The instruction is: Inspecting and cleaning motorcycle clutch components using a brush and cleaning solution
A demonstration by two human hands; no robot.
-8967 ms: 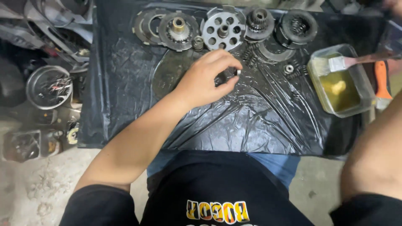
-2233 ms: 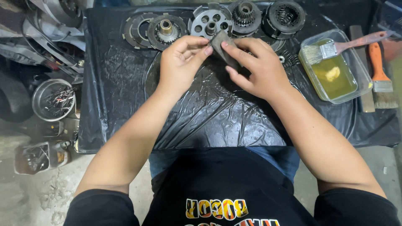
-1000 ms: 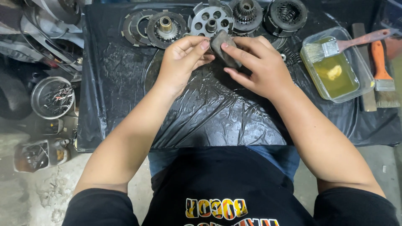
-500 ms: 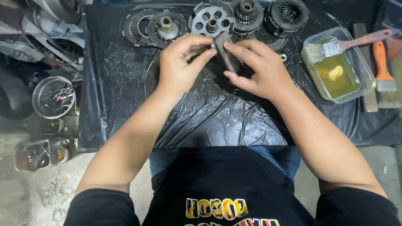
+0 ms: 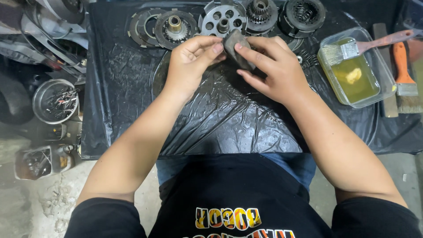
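Above the black plastic sheet (image 5: 211,123), near its far edge, a small dark grey block (image 5: 235,46) sits pinched between both hands. Right hand (image 5: 271,70) clamps it with thumb beneath and fingers laid along its top; left hand (image 5: 189,66) presses fingertips against its near-left end. Just beyond lie a perforated round plate (image 5: 220,20), a hub disc (image 5: 175,27), a toothed gear (image 5: 260,11) and a spring-filled drum (image 5: 305,14). Off right, a clear tray of yellowish fluid (image 5: 357,75) holds a brush (image 5: 352,49); an orange-handled brush (image 5: 404,75) lies beside it.
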